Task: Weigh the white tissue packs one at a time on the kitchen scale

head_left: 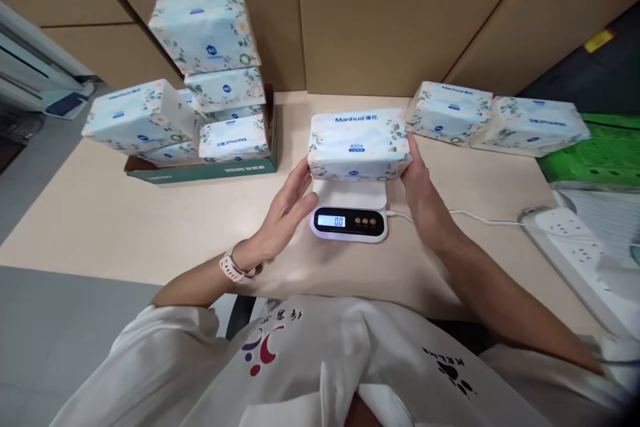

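Note:
A white and pale-blue pack of tissues (pixel 359 145) with a floral print is held between my two hands over a white digital scale (pixel 350 195). The scale's lit display reads 0.0. My left hand (pixel 287 210) presses its fingers against the pack's lower left side, thumb apart and near the scale's edge. On the opposite side, my right hand (pixel 423 193) grips the pack's lower right corner, its fingers partly hidden behind it. The pack covers the back of the scale, so any contact between them is hidden.
Several tissue packs (pixel 207 33) are stacked in a green-sided carton (pixel 215 173) at left. Two more packs (pixel 450 113) stand at right. A white cable (pixel 480 219) runs from the scale toward a power strip (pixel 575 233). Large cardboard boxes (pixel 380 27) line the back.

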{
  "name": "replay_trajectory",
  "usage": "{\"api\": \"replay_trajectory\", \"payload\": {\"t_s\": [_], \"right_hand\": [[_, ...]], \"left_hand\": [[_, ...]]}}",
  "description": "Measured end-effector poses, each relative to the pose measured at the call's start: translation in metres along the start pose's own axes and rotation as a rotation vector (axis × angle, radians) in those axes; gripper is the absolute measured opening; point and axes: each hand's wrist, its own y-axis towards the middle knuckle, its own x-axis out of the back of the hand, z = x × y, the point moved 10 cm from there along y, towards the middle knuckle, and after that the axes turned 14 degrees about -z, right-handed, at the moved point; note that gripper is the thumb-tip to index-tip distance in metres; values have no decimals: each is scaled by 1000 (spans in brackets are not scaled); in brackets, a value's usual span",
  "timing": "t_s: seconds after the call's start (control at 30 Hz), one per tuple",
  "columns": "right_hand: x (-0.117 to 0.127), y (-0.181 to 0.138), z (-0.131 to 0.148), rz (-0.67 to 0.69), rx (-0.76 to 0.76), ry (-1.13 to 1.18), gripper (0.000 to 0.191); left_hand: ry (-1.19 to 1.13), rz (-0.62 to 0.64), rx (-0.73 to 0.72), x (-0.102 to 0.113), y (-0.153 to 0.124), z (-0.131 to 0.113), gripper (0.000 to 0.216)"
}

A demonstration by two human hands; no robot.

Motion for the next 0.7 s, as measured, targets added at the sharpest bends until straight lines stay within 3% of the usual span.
{"api": "replay_trajectory", "payload": {"t_s": [0.1,0.23,0.43,0.7], "right_hand": [[-1,-21,-21,26,-61,20,83],[-2,-31,-34,24,-97,29,77],[32,-33,-25,-189,105,-25,70],[43,-39,-26,-274,65,-24,68]], "left_hand": [[-3,31,3,-7,-5,13,69],[35,-18,-16,-1,-9,25,61],[17,-176,-97,25,-4,32,57],[-131,-120,103,24,2,39,71]]}}
